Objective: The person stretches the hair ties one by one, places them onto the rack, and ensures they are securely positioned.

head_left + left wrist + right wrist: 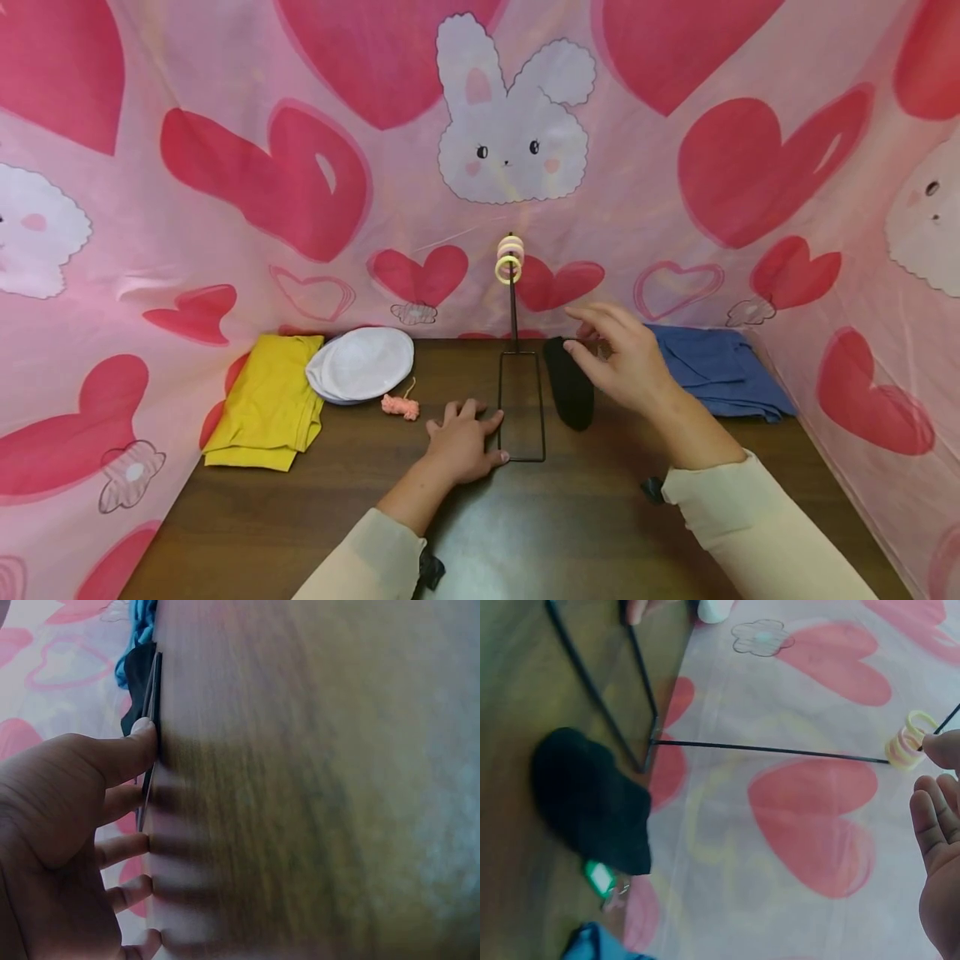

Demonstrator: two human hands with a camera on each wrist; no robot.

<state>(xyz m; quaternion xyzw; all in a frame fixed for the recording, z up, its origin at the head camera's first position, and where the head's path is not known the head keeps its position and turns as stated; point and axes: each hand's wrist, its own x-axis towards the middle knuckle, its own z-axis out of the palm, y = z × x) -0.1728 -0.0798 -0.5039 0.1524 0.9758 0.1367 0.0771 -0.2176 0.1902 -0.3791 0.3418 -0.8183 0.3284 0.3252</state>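
Note:
A black wire stand (514, 312) rises from its rectangular base on the table. Several pale yellow and pink rings (510, 250) hang near its top. My left hand (461, 446) is spread flat at the left side of the base, its thumb touching the wire. In the left wrist view, the thumb (142, 739) lies over the base wire with the fingertips on the wood. My right hand (626, 358) is raised, fingers loosely bent and holding nothing, over a black cloth item (570, 392) right of the base. In the right wrist view, its fingertips overlap the rings (904, 750).
At the left lie a folded yellow cloth (270, 400), a white cap-like item (363, 364) and a small coral yarn bundle (401, 407). Folded blue cloth (720, 371) lies back right. A small green item (600, 877) is beside the black cloth. Pink printed fabric walls surround the table.

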